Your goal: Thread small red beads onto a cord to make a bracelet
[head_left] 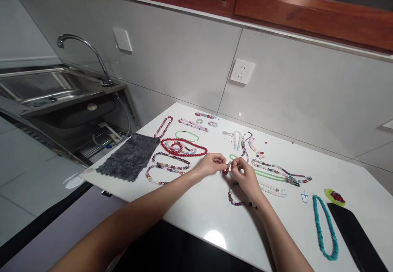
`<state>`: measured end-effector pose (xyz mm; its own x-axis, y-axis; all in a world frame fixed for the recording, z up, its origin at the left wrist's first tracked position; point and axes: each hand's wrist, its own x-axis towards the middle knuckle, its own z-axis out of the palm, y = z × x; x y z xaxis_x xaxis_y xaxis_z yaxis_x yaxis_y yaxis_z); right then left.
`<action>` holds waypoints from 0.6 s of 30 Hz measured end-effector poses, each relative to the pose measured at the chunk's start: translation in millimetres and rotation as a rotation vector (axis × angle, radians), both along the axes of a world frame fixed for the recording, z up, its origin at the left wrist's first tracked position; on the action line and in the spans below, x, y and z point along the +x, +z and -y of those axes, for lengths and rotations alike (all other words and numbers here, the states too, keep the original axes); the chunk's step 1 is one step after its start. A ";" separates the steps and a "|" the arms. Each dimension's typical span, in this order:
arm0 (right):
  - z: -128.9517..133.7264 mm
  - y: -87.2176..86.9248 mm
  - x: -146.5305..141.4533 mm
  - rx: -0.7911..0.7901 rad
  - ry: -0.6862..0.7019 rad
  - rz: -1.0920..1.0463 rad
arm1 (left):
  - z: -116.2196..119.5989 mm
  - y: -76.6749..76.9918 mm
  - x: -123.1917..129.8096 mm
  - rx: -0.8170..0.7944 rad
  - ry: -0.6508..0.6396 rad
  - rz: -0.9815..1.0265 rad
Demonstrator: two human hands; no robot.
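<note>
Two bare hands meet over the white table (199, 212), fingertips near each other around a cluster of red beads (225, 171). The left forearm reaches in from the lower left; its hand (215, 163) is palm-down, thumb and forefinger narrowed on the beads. The right forearm slants up from the lower right, its hand (244, 173) bent inward, thumb and fingers drawn narrow; what lies between them, one cannot tell. A dark strand (236, 203) curves just below the right hand. Beyond the left hand lies a red necklace (196, 145), and farther left a grey cloth (129, 157). To the right are a turquoise necklace (319, 235), a black slab (356, 235) and a green dish (329, 195) of beads. Any print on the round sticker (91, 106) under the sink (52, 85) is too small to read.
</note>
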<state>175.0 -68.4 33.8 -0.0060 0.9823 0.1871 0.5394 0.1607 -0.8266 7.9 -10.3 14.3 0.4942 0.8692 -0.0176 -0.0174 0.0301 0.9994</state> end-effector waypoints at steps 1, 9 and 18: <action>0.1 -0.6 -0.1 0.009 -0.007 0.030 | 0.6 0.5 -0.3 -0.016 -0.009 0.002; -1.2 -5.5 2.1 0.067 -0.068 0.240 | 5.3 9.1 -1.7 -0.168 -0.133 0.076; -4.5 -9.9 5.1 0.093 -0.069 0.253 | 2.9 3.9 -3.4 -0.149 -0.219 0.147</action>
<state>180.1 -63.9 23.9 0.0022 0.9608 0.2772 0.7394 0.1851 -0.6473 4.5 -13.1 18.2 0.6766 0.7346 -0.0512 -0.1387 0.1954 0.9709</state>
